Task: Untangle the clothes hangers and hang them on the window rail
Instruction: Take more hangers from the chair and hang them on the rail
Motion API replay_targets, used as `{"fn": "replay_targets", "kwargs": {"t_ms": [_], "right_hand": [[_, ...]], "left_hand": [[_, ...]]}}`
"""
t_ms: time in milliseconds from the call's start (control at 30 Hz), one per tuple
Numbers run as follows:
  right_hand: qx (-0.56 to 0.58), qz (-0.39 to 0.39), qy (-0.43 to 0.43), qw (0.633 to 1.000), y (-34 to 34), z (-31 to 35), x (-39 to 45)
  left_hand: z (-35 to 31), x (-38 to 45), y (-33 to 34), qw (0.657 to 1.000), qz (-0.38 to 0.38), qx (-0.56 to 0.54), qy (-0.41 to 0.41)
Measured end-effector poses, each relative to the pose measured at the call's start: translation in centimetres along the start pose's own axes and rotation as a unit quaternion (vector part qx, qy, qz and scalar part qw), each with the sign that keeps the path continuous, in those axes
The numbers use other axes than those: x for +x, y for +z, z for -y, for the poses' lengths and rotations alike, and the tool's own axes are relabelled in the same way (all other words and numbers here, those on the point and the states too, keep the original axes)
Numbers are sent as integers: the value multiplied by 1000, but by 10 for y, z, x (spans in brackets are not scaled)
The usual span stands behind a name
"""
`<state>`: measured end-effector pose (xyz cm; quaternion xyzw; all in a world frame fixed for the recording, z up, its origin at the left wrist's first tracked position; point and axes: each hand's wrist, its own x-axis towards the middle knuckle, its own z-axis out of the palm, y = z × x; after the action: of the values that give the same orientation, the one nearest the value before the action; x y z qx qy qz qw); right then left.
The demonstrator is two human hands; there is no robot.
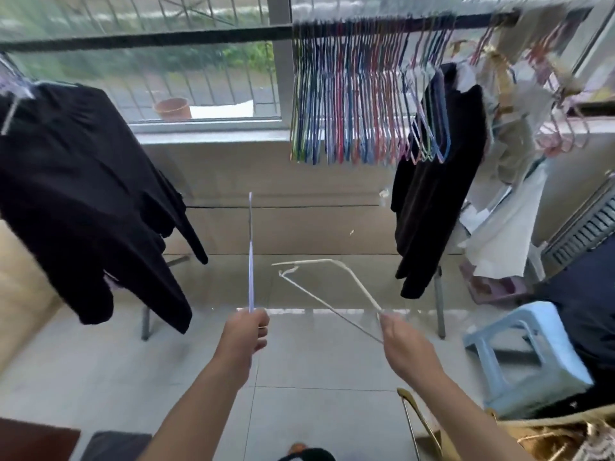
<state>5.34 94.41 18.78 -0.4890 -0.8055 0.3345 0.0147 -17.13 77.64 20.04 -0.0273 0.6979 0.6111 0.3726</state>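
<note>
My left hand grips the lower end of a pale lilac hanger, which stands upright and edge-on to me. A white wire hanger is pinched at one corner by my right hand; it tilts up and to the left, its hook end pointing left. The two hangers are apart. Above runs the dark window rail, carrying several coloured hangers packed together right of the window post.
Black garments hang at the left and right of the rail. A light blue plastic stool stands at the right. A gold hanger and a heap of things lie at the bottom right. Pale cloths crowd the right wall.
</note>
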Motion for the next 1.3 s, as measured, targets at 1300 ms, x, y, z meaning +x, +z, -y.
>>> {"fn": "replay_targets", "kwargs": {"t_ms": [1300], "right_hand": [[-140, -114, -93, 979, 140, 299, 21]], "left_hand": [[-169, 187, -187, 995, -28, 8, -92]]}}
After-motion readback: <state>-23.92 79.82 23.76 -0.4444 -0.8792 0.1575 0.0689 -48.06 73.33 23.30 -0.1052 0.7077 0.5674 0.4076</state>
